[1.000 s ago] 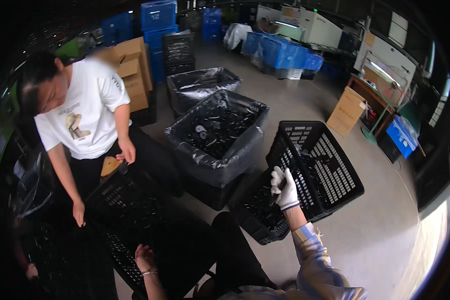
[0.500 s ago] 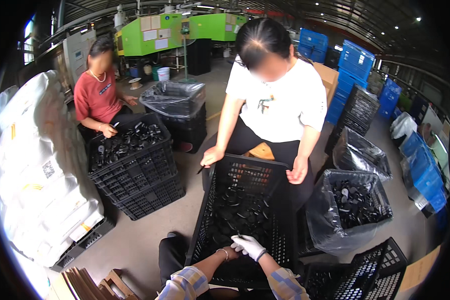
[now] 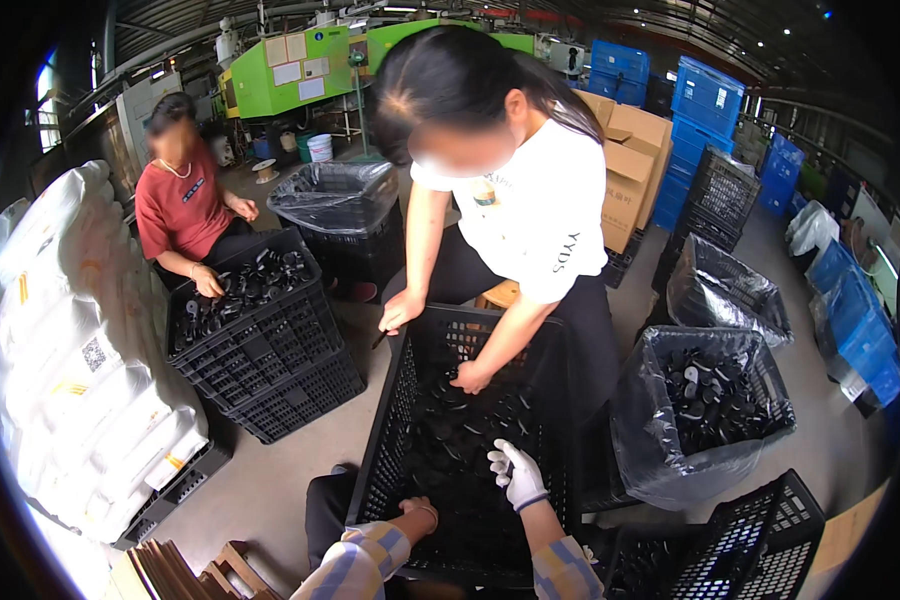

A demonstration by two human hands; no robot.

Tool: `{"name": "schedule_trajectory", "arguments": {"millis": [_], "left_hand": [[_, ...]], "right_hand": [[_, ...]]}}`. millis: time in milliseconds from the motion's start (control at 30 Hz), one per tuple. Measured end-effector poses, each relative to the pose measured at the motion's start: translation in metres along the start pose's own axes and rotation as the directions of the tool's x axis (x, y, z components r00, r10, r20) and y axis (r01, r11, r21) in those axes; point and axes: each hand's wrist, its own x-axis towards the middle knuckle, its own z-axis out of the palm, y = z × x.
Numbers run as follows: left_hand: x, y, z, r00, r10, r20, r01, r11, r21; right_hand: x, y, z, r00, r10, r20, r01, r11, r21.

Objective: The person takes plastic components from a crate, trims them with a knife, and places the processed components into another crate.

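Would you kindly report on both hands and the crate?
Left hand at near left of black crate, grip unclear; gloved right hand open over black parts; co-worker's hand also in crate.

Left grip [image 3: 417, 517]: bare, held low, turned inward; its fingers I can't make out clearly.
Left wrist: ringed by a bracelet [image 3: 430, 512].
Right grip [image 3: 516, 474]: white-gloved, farther forward, fingers parted and loosely bent.
Right forearm [image 3: 541, 523]: bare above the glove's cuff.
Sleeves [image 3: 358, 560]: plaid, both arms reaching forward, apart.
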Motion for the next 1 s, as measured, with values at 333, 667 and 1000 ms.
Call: {"name": "schedule_trajectory", "arguments": {"millis": [333, 667, 1000], "left_hand": [[0.018, 0.026, 0.005, 0.985, 0.098, -0.139, -0.113, 0.988, -0.106], [0.033, 0.050, 0.051, 0.930, 0.310, 0.198, -0.253, 0.929, -0.270], [0.033, 0.059, 0.040, 0.936, 0.349, -0.048, -0.349, 0.904, -0.245]], "right_hand": [[-0.004, -0.009, 0.005, 0.998, -0.049, 0.035, 0.043, 0.989, 0.143], [-0.005, -0.012, 0.009, 0.999, -0.024, 0.034, 0.017, 0.981, 0.192], [0.002, -0.009, 0.008, 0.999, 0.048, 0.016, -0.050, 0.986, 0.159]]}}
